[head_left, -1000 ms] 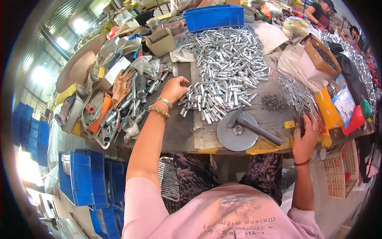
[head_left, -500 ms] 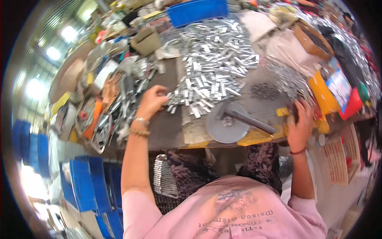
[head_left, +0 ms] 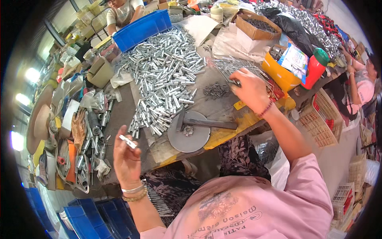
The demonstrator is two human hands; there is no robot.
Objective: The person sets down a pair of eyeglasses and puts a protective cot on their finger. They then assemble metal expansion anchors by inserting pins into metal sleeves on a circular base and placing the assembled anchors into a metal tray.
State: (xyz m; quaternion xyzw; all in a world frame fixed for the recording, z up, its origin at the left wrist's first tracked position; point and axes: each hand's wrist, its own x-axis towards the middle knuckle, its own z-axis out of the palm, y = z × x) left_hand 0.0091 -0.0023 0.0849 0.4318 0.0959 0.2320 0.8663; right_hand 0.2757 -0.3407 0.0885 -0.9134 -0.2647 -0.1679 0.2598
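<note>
My left hand (head_left: 128, 161) is raised off the table's near edge, thumb and fingers closed on a short silver metal sleeve (head_left: 128, 142). Beyond it spreads a large heap of similar metal sleeves (head_left: 167, 71). My right hand (head_left: 253, 91) reaches over the table with bent fingers, beside a bundle of thin metal rods (head_left: 234, 65). Something small and dark shows at its fingertips, too little of it to name. Left of that hand lies a small pile of dark pins (head_left: 216, 91). A hammer (head_left: 211, 122) rests across a round grey plate (head_left: 189, 141).
A blue bin (head_left: 142, 30) stands behind the heap. On the left are hand tools and a brown glove (head_left: 78, 129). A yellow container (head_left: 280, 73), a red bottle with green lid (head_left: 316, 67) and a carton (head_left: 258, 32) stand right. Other people sit nearby.
My left hand has come back from the heap's edge and now holds a metal sleeve up. My right hand has moved from the table's front edge to the rods. The view has turned.
</note>
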